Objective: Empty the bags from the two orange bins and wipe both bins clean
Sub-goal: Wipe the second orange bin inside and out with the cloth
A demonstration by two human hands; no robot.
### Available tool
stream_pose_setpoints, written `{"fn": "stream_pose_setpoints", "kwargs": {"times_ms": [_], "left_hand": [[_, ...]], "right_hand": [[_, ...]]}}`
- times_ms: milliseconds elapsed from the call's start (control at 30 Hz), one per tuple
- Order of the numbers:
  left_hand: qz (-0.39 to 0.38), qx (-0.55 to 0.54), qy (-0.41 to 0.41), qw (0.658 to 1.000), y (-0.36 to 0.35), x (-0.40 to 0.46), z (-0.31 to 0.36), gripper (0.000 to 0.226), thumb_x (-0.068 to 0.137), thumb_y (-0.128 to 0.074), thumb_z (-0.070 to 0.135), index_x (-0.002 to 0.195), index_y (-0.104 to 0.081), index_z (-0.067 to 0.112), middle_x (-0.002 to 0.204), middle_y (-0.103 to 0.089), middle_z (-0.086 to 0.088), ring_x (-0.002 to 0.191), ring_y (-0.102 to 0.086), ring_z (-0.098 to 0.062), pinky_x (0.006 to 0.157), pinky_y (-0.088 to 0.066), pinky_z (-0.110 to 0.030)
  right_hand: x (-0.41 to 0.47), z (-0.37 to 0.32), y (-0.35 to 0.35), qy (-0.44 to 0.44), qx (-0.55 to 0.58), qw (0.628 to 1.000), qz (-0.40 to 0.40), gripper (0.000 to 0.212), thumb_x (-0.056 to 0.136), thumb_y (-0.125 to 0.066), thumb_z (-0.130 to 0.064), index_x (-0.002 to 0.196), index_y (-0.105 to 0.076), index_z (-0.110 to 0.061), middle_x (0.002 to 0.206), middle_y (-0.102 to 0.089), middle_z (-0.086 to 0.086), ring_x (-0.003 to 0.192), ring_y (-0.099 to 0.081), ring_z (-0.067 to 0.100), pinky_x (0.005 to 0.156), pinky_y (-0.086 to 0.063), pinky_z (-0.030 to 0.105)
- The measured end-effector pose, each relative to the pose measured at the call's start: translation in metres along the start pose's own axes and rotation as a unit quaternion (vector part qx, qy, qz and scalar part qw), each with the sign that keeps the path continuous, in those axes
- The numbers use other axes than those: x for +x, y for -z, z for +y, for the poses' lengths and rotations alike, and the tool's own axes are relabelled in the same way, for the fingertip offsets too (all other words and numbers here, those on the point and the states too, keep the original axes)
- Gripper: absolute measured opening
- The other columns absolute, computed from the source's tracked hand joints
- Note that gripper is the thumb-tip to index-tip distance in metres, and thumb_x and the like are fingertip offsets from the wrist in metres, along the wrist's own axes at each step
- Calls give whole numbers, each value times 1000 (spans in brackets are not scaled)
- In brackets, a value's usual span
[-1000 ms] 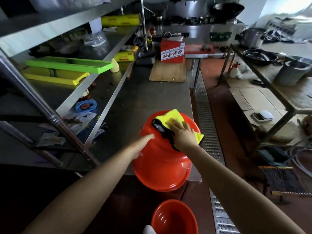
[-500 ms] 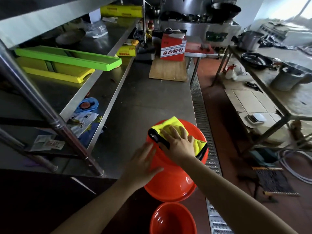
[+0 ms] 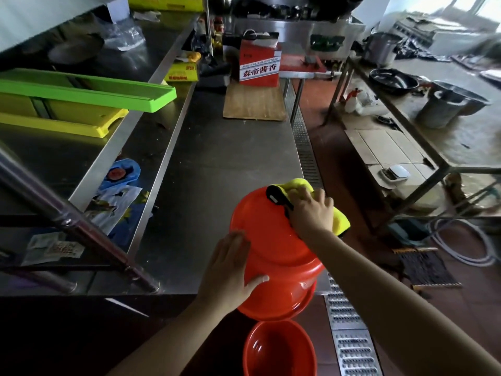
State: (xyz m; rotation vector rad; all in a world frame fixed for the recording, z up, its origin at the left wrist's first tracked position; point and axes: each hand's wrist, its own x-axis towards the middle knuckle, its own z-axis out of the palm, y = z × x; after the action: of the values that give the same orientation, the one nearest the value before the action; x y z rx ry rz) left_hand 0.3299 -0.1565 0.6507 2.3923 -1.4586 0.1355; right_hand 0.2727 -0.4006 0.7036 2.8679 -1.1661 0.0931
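Upturned orange bin (image 3: 273, 248) overhung the steel table (image 3: 225, 164); left hand (image 3: 230, 270) lay flat, steadying, right hand (image 3: 311, 213) pressed the yellow cloth (image 3: 299, 185). A hard push might have tipped it off.

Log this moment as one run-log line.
step: wiping upturned orange bin | right hand: presses yellow cloth | left hand: steadies bin | second bin: below counter edge

One orange bin (image 3: 273, 251) lies upside down at the near corner of the steel worktop (image 3: 217, 164), its round base facing up and its rim jutting past the worktop's edge. A yellow cloth with black trim (image 3: 298, 187) lies on the far right of that base. The second orange bin (image 3: 279, 348) stands upright on the floor just below, its glossy inside showing.
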Motion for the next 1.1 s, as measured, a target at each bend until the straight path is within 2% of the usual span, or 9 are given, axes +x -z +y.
{"fn": "stream_pose_setpoints", "kwargs": {"times_ms": [67, 167, 333, 467, 600, 700, 900, 1000, 1100], "left_hand": [[-8, -14, 2, 1000, -1, 0, 1, 92, 83, -41, 82, 143, -39, 12, 155, -31, -8, 144, -29, -28, 110, -34, -43], [-8, -48, 5, 999, -5, 0, 1, 91, 83, -45, 79, 144, -35, 12, 157, -27, -7, 146, -23, -28, 107, -39, -42], [-15, -71, 19, 997, -7, 0, 2, 93, 84, -45, 78, 148, -28, 12, 157, -26, -9, 146, -25, -28, 107, -42, -44], [-20, -28, 20, 999, -6, 2, 4, 92, 86, -40, 79, 146, -36, 9, 156, -30, -12, 143, -31, -30, 106, -44, -45], [-12, -18, 7, 1000, -5, 1, 5, 91, 85, -44, 78, 145, -40, 9, 157, -29, -12, 143, -31, -31, 107, -41, -44], [-12, -23, 5, 1000, -4, 4, 8, 90, 85, -45, 77, 144, -40, 9, 156, -30, -11, 144, -30, -32, 106, -41, -44], [-21, -35, 24, 999, -3, 2, 9, 95, 85, -43, 78, 150, -30, 10, 156, -31, -14, 142, -34, -32, 108, -41, -45], [-22, -35, 20, 999, -3, 3, 9, 93, 85, -41, 79, 148, -34, 10, 157, -27, -11, 144, -30, -29, 108, -41, -45], [-23, -39, 27, 999, -3, 4, 11, 92, 85, -39, 81, 147, -33, 14, 159, -19, -4, 147, -22, -26, 109, -40, -44]], "right_hand": [[-3, 7, -1, -18, -9, 1000, 6, 30, 96, -47, -32, 124, -55, -35, 137, -47, -3, 117, -37, 34, 93, -33, 47], [-13, -27, -3, -18, 19, 999, 26, 34, 97, -44, -24, 128, -57, -26, 135, -53, 4, 120, -39, 40, 95, -33, 48], [-18, -77, -5, 34, 60, 998, 16, 35, 98, -45, -25, 131, -56, -21, 135, -53, 5, 126, -37, 41, 97, -31, 48], [-10, -55, -3, 102, 34, 994, 9, 37, 97, -48, -33, 133, -55, -27, 136, -54, 1, 123, -40, 38, 96, -34, 47], [-3, 0, -1, 49, -8, 999, 20, 40, 96, -47, -35, 135, -54, -32, 138, -52, -1, 119, -42, 35, 96, -33, 44], [-5, -4, -1, 11, 21, 999, 31, 39, 98, -46, -26, 136, -53, -26, 139, -49, 2, 119, -39, 39, 96, -33, 48], [-35, -67, -3, 151, 60, 986, 25, 35, 94, -51, -20, 128, -59, -18, 130, -54, 5, 110, -41, 39, 85, -38, 47], [-28, -27, 2, 101, 34, 994, 11, 39, 96, -48, -25, 135, -54, -26, 136, -50, 1, 117, -39, 38, 92, -37, 46], [-25, 11, 6, -19, 30, 999, 26, 38, 97, -45, -22, 134, -51, -26, 135, -49, 2, 117, -38, 38, 95, -35, 46]]}}
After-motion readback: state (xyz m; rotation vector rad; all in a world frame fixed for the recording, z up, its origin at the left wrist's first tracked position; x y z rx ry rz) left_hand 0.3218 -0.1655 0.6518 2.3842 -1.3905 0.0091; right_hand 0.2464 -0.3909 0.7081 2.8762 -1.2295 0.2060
